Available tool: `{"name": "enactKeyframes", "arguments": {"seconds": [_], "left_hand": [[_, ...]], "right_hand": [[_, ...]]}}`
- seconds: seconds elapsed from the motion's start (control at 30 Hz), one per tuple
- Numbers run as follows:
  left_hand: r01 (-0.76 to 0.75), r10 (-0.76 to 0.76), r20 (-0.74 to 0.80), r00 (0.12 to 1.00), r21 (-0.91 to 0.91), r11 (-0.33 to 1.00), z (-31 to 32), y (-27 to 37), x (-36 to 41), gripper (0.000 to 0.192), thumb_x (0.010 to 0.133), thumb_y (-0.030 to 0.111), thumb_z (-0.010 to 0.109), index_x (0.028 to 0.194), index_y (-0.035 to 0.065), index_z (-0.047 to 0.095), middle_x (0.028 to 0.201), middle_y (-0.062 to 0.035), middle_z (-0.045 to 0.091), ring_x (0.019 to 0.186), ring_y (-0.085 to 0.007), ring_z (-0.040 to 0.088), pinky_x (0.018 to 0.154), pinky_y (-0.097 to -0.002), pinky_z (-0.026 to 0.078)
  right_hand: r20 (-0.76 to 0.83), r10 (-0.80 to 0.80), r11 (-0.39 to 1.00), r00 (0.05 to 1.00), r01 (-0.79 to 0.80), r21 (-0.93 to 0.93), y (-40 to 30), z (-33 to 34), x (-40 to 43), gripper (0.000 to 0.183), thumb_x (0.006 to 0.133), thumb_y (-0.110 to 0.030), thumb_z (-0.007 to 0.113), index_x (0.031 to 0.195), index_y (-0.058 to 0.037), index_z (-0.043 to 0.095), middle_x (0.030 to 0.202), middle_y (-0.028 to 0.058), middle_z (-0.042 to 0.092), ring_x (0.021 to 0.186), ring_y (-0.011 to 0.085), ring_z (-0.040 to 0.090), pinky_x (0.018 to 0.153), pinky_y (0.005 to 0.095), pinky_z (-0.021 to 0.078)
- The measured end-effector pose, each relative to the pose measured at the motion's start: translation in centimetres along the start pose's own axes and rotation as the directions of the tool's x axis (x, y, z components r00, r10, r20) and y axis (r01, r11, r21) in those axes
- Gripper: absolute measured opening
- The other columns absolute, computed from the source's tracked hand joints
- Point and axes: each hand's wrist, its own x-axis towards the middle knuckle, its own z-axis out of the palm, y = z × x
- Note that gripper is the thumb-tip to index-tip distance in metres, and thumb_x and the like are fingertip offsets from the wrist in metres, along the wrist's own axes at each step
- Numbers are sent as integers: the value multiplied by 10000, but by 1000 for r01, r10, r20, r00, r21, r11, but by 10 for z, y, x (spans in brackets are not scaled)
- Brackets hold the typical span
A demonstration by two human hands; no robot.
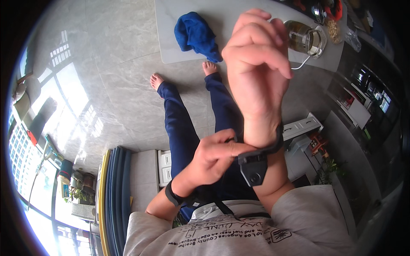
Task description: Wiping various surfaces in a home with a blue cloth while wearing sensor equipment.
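My left hand point(213, 156) pinches a black wrist strap point(278, 140) that runs around my right wrist. A black camera-like device point(253, 169) with a round lens hangs from this strap on the inner side of the wrist. Raised in front of me, my right hand point(258, 60) holds nothing, its fingers loosely curled and the palm side partly showing. Another black band point(173, 193) circles my left wrist; what is attached to it is partly hidden.
Beyond my feet is a pale table point(169, 48) with a crumpled blue cloth point(195, 35) at its edge. A glass jar point(299, 38) of dark liquid and several nuts point(333, 30) are there too. Folded blue and yellow mats point(115, 192) stand at left; a white drawer unit point(302, 126) is at right.
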Motion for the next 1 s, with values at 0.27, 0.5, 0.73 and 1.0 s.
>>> {"name": "enactKeyframes", "arguments": {"seconds": [0.27,0.5,0.73,1.0], "left_hand": [[24,-81,148,986,358,933,-10,5,1,736,788,99,791,1449,199,485,970,-140,679,750,-330,664,696,-343,531],[0,-145,244,959,510,860,-10,4,-9,744,787,246,804,1452,294,474,990,-144,682,741,-308,675,664,-355,523],[49,-137,363,922,241,969,-2,-2,-9,725,819,177,769,1461,298,458,998,-85,711,817,-295,688,726,-340,519],[-285,229,200,953,321,903,-15,-16,-9,674,811,-70,599,1417,209,504,842,-108,644,653,-292,616,608,-374,506]], "right_hand": [[-53,-578,285,814,141,-948,-5,-49,-19,145,961,-236,528,912,-103,556,673,-12,477,564,95,386,518,269,354],[-295,-492,147,819,-256,-955,4,-79,-31,136,952,-210,545,891,-88,551,670,10,518,530,105,446,505,321,419],[125,-562,-129,818,63,-990,14,-73,-26,145,952,-199,545,895,-66,543,619,22,488,459,102,381,442,281,372],[-207,-260,778,943,78,-623,4,-55,-22,139,977,-155,516,939,-31,566,686,-5,439,608,100,361,520,228,358]]}}
